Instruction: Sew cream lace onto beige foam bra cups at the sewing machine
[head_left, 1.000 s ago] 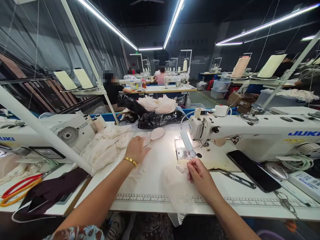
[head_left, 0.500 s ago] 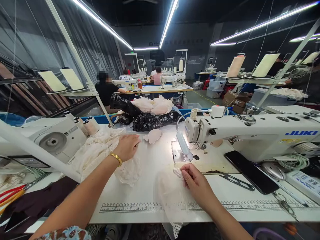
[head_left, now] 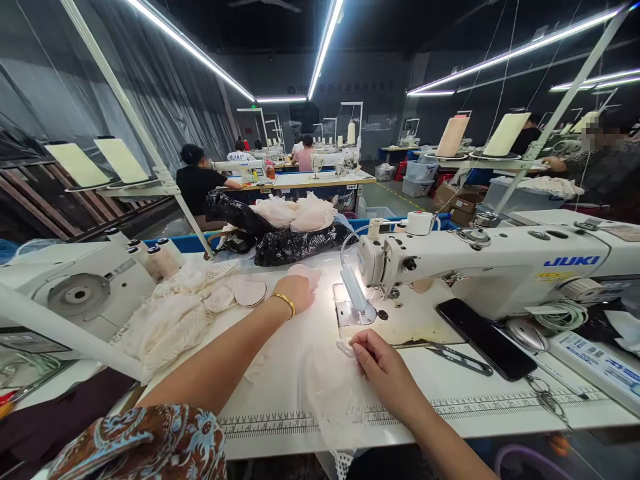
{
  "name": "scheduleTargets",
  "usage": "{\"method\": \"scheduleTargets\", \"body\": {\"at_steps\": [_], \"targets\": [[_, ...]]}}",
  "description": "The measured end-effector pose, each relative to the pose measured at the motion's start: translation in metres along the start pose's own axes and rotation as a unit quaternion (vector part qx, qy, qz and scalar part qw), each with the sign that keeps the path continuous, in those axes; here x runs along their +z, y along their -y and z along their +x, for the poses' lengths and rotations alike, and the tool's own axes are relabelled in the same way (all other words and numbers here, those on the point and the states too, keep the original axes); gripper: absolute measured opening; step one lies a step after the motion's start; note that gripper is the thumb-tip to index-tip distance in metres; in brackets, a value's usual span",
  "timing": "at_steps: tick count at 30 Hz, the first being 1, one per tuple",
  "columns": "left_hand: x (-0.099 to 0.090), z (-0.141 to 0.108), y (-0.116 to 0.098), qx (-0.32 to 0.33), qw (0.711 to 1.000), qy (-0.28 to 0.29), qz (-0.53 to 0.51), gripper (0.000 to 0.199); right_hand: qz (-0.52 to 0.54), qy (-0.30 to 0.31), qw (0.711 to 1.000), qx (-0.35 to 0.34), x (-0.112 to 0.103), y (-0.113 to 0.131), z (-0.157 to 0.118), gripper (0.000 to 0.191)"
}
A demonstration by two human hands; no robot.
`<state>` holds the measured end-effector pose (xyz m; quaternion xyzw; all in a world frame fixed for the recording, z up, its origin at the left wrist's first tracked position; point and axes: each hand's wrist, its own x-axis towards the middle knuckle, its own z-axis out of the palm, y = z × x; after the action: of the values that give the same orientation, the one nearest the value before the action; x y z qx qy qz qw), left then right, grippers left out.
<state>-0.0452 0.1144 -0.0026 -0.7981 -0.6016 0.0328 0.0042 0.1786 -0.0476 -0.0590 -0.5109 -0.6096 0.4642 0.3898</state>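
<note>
My right hand [head_left: 377, 363] pinches the gathered, whitish end of a sheer cream fabric piece [head_left: 333, 390], just in front of the sewing machine's needle plate. The fabric runs down over the table edge, ending in lace trim. My left hand [head_left: 299, 293] reaches over a pale pink fabric piece [head_left: 306, 272] left of the machine; its fingers are blurred and mostly hidden. Left of that hand, a rounded pale pad [head_left: 249, 292] lies against a heap of cream lace fabric [head_left: 175, 310]. The white sewing machine [head_left: 480, 257] stands at the right with its lamp lit.
A black phone [head_left: 485, 340] and thread snips [head_left: 463, 360] lie right of my right hand. A black plastic bag [head_left: 300, 243] with pale fabric sits at the back. Thread cones [head_left: 165, 257] stand left, and a printed ruler [head_left: 273, 424] runs along the front edge. Co-workers sit farther off.
My left hand has moved right, from the lace heap to the pale pink piece. The rounded pad beside the heap is now uncovered. My right hand keeps its pinch; the view has shifted slightly.
</note>
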Motion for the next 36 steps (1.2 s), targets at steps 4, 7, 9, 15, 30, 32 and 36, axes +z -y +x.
{"method": "scheduleTargets", "body": {"at_steps": [4,7,9,15,30,32,36], "targets": [[-0.015,-0.003,-0.002,0.028,0.999,-0.023,-0.007,0.032,0.011,0.003,1.000,0.000,-0.001,0.000,-0.001,0.024],[-0.014,0.001,0.004,0.036,0.999,-0.022,-0.014,0.033,0.016,0.002,1.000,-0.005,-0.001,-0.002,-0.002,0.025],[-0.007,0.003,0.007,0.027,0.999,-0.006,-0.018,0.034,0.019,0.000,1.000,-0.007,-0.001,-0.002,-0.002,0.024],[0.008,0.006,0.009,-0.028,0.999,-0.040,-0.008,0.032,0.013,-0.002,1.000,-0.012,-0.001,0.001,0.000,0.021],[0.014,0.023,-0.001,-0.113,0.992,-0.051,-0.019,0.034,0.065,-0.027,0.997,-0.012,-0.002,-0.001,0.001,0.018],[0.014,0.023,-0.002,-0.120,0.991,-0.053,-0.022,0.034,0.066,-0.029,0.997,-0.013,-0.002,-0.002,0.001,0.018],[0.014,0.021,-0.004,-0.121,0.990,-0.072,-0.032,0.033,0.066,-0.028,0.997,-0.013,-0.001,-0.002,0.000,0.017]]}}
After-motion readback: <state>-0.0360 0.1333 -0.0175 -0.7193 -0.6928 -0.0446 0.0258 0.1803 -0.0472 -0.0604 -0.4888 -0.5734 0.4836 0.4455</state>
